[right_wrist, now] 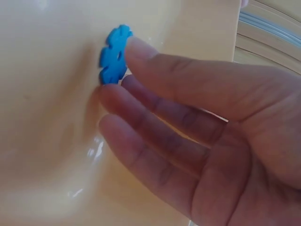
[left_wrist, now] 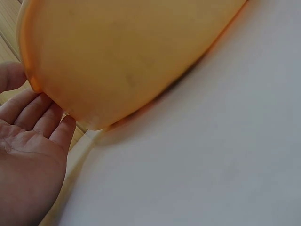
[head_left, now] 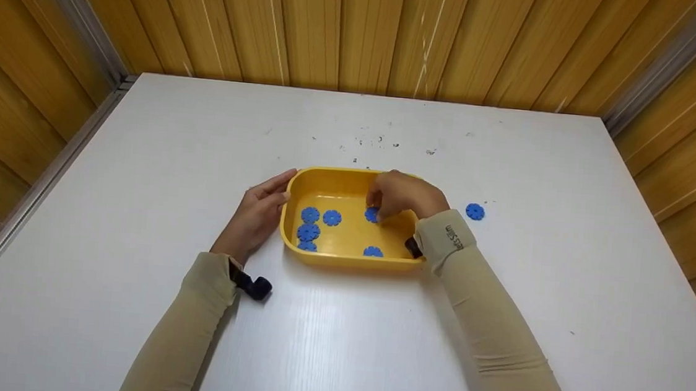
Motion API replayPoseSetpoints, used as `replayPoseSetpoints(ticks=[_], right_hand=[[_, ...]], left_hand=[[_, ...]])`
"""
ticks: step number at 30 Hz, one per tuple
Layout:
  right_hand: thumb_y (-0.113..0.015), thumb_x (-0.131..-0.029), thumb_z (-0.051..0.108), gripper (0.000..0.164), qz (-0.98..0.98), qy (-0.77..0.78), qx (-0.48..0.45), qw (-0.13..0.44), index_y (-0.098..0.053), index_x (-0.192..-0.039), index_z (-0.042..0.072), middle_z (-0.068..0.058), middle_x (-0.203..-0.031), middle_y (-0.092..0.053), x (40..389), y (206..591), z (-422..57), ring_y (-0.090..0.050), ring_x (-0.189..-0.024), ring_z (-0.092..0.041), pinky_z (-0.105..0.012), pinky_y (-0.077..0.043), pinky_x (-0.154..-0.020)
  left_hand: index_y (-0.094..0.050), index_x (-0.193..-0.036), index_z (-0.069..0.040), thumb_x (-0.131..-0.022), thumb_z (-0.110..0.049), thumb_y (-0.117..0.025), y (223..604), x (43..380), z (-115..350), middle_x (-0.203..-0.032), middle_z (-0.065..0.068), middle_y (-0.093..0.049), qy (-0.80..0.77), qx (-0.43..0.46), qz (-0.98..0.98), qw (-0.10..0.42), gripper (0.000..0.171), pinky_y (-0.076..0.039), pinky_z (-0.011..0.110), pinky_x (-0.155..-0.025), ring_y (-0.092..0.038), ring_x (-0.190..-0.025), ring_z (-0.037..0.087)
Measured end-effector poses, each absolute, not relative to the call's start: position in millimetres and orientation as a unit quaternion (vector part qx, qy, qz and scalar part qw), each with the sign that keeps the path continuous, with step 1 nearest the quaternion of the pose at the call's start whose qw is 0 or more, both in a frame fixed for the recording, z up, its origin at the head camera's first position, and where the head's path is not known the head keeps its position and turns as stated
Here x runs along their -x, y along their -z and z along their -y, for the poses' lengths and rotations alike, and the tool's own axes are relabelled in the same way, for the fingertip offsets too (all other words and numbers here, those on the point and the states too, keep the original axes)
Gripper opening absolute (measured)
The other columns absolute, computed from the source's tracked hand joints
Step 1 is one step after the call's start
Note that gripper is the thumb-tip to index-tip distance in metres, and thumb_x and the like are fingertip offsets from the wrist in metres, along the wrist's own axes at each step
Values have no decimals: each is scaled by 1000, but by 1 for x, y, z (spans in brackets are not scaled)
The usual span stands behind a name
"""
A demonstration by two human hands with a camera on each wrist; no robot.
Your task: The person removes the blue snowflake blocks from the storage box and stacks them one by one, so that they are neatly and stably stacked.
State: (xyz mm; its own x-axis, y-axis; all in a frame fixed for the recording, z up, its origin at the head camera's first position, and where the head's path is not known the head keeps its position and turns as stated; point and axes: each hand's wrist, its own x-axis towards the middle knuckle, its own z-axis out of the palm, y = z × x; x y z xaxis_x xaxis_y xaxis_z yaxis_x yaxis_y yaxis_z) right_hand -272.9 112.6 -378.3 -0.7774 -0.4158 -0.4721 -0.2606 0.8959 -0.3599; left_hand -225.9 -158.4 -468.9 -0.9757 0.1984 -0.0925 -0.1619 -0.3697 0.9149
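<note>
A yellow plastic tray (head_left: 352, 261) with rounded corners stands on the white table. My left hand (head_left: 253, 216) holds its left end; in the left wrist view the fingers (left_wrist: 49, 117) lie against the outer wall, below the rim, with the thumb above. Inside the tray, toward its right side, my right hand (head_left: 407, 194) pinches a blue notched disc (right_wrist: 113, 56) between thumb and fingertips. The disc stands on edge near the tray's inner surface. Several similar blue discs (head_left: 332, 218) lie in the tray, some overlapping at its left end. One more (head_left: 373, 251) lies by the front wall.
On the table right of the tray lies a single blue disc (head_left: 474, 212). Small dark marks (head_left: 380, 139) spot the white table top (head_left: 324, 343) behind the tray. Wood-patterned panels (head_left: 367, 35) rise at the back and both sides.
</note>
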Motion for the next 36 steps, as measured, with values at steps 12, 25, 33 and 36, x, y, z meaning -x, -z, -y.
replayPoseSetpoints(ticks=[12,25,33,36], right_hand=[[-79,-86,5,17,-927,144,232,259,-70,-100,6,-7,-91,-63,269,389,-107,-57,-86,-22,-27,-49,-76],[-79,-87,6,16,-919,145,246,273,-65,-95,8,-4,-87,-58,269,388,-109,-56,-86,-22,-27,-46,-77],[-77,-88,3,12,-919,149,257,260,-68,-94,9,-4,-87,-61,269,388,-111,-57,-84,-21,-27,-50,-77],[-76,-88,3,10,-920,142,263,253,-69,-93,9,-5,-87,-63,269,387,-111,-58,-83,-21,-27,-49,-76]], left_hand=[[-40,-156,-6,-101,2,-47,468,227,158,-165,7,-38,-818,-12,-564,111,57,-34,30,-124,-35,-154,18],[-38,-157,-4,-101,2,-47,465,224,158,-165,8,-38,-819,-18,-563,109,56,-31,30,-126,-33,-154,17],[-39,-157,-5,-102,2,-47,465,224,157,-165,7,-37,-816,-15,-567,110,56,-31,30,-126,-33,-154,17],[-39,-157,-5,-102,2,-47,466,224,158,-165,7,-38,-818,-13,-565,109,56,-32,30,-126,-34,-154,17]])
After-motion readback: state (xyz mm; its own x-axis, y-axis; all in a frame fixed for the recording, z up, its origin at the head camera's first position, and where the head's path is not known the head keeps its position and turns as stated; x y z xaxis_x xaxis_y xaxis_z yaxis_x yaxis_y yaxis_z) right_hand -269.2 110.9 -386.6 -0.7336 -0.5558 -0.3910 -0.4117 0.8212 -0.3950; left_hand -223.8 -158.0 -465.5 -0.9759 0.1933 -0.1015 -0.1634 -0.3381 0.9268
